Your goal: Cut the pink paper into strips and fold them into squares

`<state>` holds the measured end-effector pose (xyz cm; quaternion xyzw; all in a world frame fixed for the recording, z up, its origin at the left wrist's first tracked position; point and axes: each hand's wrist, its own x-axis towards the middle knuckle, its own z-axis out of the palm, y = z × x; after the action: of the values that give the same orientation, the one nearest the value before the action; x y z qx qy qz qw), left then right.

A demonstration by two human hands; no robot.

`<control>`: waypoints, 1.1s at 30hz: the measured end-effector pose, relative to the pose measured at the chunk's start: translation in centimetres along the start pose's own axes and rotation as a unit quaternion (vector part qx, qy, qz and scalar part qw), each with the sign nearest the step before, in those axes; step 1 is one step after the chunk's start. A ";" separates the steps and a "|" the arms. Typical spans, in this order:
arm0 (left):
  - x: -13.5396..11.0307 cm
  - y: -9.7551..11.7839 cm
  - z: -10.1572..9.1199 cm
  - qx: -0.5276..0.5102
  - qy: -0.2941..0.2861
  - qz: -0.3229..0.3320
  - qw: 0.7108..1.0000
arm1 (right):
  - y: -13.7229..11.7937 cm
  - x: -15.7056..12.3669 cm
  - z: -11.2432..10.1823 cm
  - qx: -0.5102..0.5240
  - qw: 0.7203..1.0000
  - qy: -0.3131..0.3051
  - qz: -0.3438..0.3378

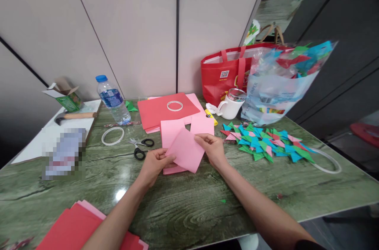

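Observation:
Both my hands hold a pink square of paper (187, 149) just above the green marbled table (189, 202). My left hand (156, 164) pinches its lower left edge. My right hand (212, 148) grips its upper right corner with curled fingers. More pink sheets (171, 131) lie flat on the table under and behind the held square. Small black-handled scissors (139, 148) lie just left of my left hand.
A red paper stack (161, 111) carrying a tape ring (175, 105) lies behind. To the right: folded paper pieces (266, 143), white mug (231, 105), plastic bag (281, 80), red bag (226, 70). To the left: water bottle (112, 100), another tape ring (113, 135), hammer (75, 116). Red sheets (74, 230) lie near me.

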<state>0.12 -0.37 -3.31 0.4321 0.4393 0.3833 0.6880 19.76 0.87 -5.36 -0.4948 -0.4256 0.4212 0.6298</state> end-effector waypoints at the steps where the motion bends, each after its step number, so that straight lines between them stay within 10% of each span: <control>1: 0.0 0.1 0.0 0.002 0.000 -0.001 1.000 | 0.0 0.1 -0.1 0.002 1.000 0.003 0.000; 33: -0.4 0.7 0.2 0.053 -0.026 0.056 0.997 | -0.2 0.6 -0.6 -0.008 1.000 -0.022 -0.014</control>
<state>0.05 -0.53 -2.47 0.5019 0.4162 0.3859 0.6527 20.51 1.27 -5.20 -0.4846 -0.4498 0.4193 0.6221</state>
